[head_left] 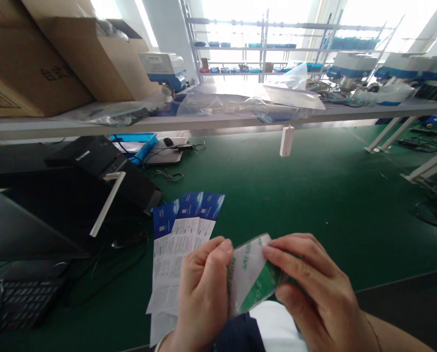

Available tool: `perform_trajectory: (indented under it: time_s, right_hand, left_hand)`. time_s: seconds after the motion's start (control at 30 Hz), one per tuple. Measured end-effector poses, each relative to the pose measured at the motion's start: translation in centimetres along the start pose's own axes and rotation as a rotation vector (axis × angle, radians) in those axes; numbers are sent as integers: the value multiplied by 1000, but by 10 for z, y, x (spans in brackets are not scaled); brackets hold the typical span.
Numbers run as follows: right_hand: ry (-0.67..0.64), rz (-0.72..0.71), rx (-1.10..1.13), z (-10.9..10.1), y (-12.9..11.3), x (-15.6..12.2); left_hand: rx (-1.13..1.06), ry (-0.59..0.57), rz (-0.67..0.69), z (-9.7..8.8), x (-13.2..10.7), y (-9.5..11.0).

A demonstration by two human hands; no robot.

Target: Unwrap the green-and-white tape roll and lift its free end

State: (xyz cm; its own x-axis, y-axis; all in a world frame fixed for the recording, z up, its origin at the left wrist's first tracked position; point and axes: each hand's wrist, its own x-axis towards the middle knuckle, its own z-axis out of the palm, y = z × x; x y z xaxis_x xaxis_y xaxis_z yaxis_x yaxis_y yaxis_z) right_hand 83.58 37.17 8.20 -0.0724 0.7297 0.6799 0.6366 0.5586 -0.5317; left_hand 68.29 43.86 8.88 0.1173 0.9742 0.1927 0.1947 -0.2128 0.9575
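Observation:
A small flat packet [253,276] with a white and green face and green lettering is held up in front of me, tilted; its lettering is too small to read surely. My left hand [207,286] is closed on its left edge, thumb on top. At the other end, my right hand [311,286] grips the right edge, with fingertips on the upper corner and the thumb below. The fingers behind the packet are hidden. Beyond my left hand, several blue and white printed leaflets [183,239] lie fanned out on the green tabletop [255,195].
On the left stand a black computer case [93,156], a monitor [23,230] and a keyboard [20,303]. A raised shelf [218,119] crosses above the table, bearing cardboard boxes [71,63], plastic bags and instruments. From it hangs a white power strip [286,141].

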Motion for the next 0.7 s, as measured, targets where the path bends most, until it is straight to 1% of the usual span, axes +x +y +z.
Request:
perform_trajectory:
  time_s: [0.03, 0.1, 0.13, 0.2, 0.3, 0.37, 0.43, 0.57, 0.7]
  right_hand:
    - [10, -42, -51, 0, -3, 0]
    - [21, -68, -103, -1, -9, 0]
    - [23, -71, -110, -1, -10, 0]
    - [32, -63, -92, -2, -12, 0]
    - [46, -28, -50, -1, -11, -2]
    - [63, -11, -40, 1, -11, -4]
    - [108, -22, -59, 4, -12, -6]
    - [248, -43, -116, 12, -15, -7]
    - [367, -41, -90, 21, -16, -10]
  left_hand:
    - [-72, -22, -65, -1, -2, -1]
    - [-192, -57, -198, -2, -6, -1]
    - [-168, -47, -191, -3, -9, 0]
    - [-41, -13, -106, -4, -12, 5]
    - [122, 21, 98, -6, -16, 15]
    - [180, 49, 244, -6, -18, 20]
    - [204, 67, 350, -5, -20, 22]
    - [189, 61, 472, -3, -25, 20]
    - [185, 72, 551, -1, -28, 20]
